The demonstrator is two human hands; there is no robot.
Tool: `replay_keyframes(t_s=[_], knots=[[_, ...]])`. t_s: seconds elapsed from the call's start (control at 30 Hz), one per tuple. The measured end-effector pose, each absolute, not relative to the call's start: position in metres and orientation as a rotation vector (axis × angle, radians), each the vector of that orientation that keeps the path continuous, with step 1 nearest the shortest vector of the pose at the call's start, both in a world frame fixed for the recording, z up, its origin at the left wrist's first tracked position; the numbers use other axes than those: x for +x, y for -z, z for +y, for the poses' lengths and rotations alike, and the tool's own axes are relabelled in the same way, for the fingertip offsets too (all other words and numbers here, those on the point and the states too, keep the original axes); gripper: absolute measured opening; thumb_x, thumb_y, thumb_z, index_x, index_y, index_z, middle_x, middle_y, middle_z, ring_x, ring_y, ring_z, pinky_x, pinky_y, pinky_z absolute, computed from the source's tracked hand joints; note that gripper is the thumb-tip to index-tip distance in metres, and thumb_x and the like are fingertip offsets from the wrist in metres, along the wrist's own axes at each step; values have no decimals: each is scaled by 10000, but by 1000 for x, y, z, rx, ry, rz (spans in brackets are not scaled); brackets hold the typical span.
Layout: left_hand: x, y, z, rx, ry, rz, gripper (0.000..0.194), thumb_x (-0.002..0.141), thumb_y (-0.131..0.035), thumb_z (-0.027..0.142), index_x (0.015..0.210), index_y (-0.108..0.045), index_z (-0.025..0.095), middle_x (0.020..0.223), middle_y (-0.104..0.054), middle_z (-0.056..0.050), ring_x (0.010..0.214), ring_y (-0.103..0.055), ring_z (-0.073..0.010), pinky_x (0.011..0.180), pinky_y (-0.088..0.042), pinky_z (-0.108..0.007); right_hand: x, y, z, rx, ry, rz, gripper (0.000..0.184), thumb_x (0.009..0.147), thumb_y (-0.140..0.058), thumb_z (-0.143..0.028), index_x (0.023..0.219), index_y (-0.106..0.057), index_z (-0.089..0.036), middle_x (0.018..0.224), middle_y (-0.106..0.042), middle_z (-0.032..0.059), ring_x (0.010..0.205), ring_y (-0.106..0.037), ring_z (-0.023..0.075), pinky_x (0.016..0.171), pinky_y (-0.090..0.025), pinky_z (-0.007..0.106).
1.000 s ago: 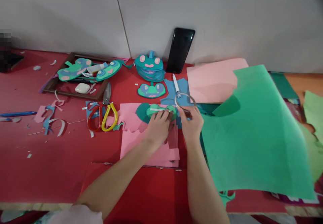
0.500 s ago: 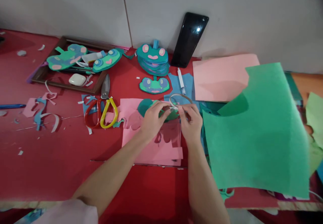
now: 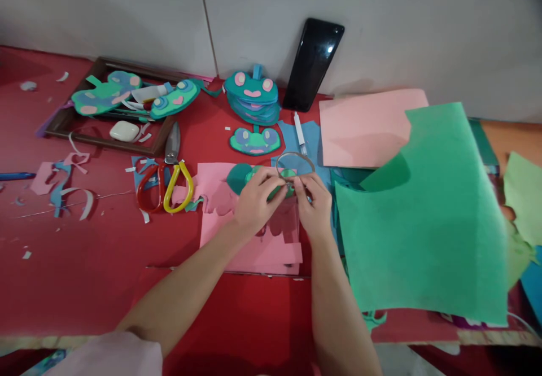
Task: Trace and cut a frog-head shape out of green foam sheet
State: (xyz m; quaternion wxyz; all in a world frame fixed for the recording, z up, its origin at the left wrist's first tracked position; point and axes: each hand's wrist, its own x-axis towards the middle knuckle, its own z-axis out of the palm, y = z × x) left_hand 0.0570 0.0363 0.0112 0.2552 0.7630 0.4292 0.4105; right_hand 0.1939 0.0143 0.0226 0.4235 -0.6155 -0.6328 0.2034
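Observation:
Both my hands meet over the pink foam sheets (image 3: 249, 252). A thin brownish ring (image 3: 295, 153), which looks like a narrow tape roll, stands up between my fingertips. My left hand (image 3: 259, 198) is closed, its thumb and fingers pinched at the ring's lower left. My right hand (image 3: 314, 201) pinches the ring's lower right side. Under the fingers lie green foam cut-outs, with a dark green oval (image 3: 237, 178) showing left of my left hand. What exactly lies between the fingertips is partly hidden.
Scissors (image 3: 171, 167) with red and yellow handles lie left. Behind stand stacked foam faces (image 3: 253, 96), a white tube (image 3: 299, 130) and a leaning phone (image 3: 314, 65). A brown frame (image 3: 101, 139) holds more foam faces. A large green sheet (image 3: 427, 235) covers the right side.
The ring has tipped more upright and shifted slightly left between my fingers. My hands have drawn closer together. The whole view has shifted a little.

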Motion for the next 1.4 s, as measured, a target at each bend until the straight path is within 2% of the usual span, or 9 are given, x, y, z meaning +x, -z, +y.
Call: replay_keyframes(t_s=[0.13,0.4,0.5,0.63,0.73,0.87,1.0,1.2,1.4], knots=[[57,-14,34,2130,-1114,1095,93,873,-488,197,844,-570,167,1206,-515,-107,978,-561,-133,857,-461,-291,194,-24,14,-1513,-511,-1589,228,915,-433,-265,840,-634,-190,804,-609,32,778,-574,141,721,-464,296],[59,-17,37,1896,-1165,1152,89,870,-489,187,812,-556,185,944,-647,-37,932,-596,-125,851,-467,-287,193,-25,10,-1494,-441,-1329,171,872,-494,-306,955,-625,-236,1113,-546,70,785,-589,137,619,-500,291],[58,-15,39,1696,-1242,1145,109,866,-495,207,775,-552,183,939,-641,-40,916,-599,-123,836,-475,-280,195,-19,13,-1480,-460,-1031,205,872,-482,-381,887,-589,-207,961,-553,51,577,-510,77,506,-451,246],[57,-14,41,1482,-1238,972,111,849,-513,217,750,-547,180,938,-635,-47,886,-605,-119,774,-498,-254,199,-16,17,-1386,-888,-925,498,887,-304,-557,833,-619,-175,805,-593,51,580,-517,94,470,-414,226],[59,-17,39,1475,-1088,881,111,826,-529,178,717,-554,176,899,-671,-46,861,-625,-122,754,-502,-251,199,-21,15,-1301,-1120,-982,633,883,-184,-609,1021,-635,-188,859,-641,59,406,-368,52,358,-294,216],[60,-24,38,1582,-965,917,129,822,-521,154,700,-553,181,933,-688,-42,934,-630,-137,807,-499,-288,193,-23,10,-1279,-1104,-1032,467,895,-308,-538,1011,-638,-228,863,-657,30,339,-190,22,323,-169,214],[57,-25,42,1742,-1007,995,126,815,-544,150,696,-567,184,1078,-636,-55,1060,-574,-147,919,-450,-328,188,-20,11,-1358,-880,-981,403,913,-359,-461,883,-665,-200,629,-567,-12,360,-286,41,349,-221,204],[49,-26,47,1807,-1004,1067,125,829,-536,164,708,-557,187,1007,-622,-26,969,-581,-124,900,-430,-297,194,-16,17,-1631,-392,-1203,314,889,-459,-391,816,-689,-190,703,-607,17,617,-537,111,594,-437,265],[37,-31,53,1781,-1039,1168,141,816,-515,129,688,-541,184,908,-604,-11,865,-566,-111,782,-441,-250,197,-16,18,-1631,-244,-1301,212,819,-590,-357,748,-659,-170,724,-607,18,713,-566,128,692,-463,287]])
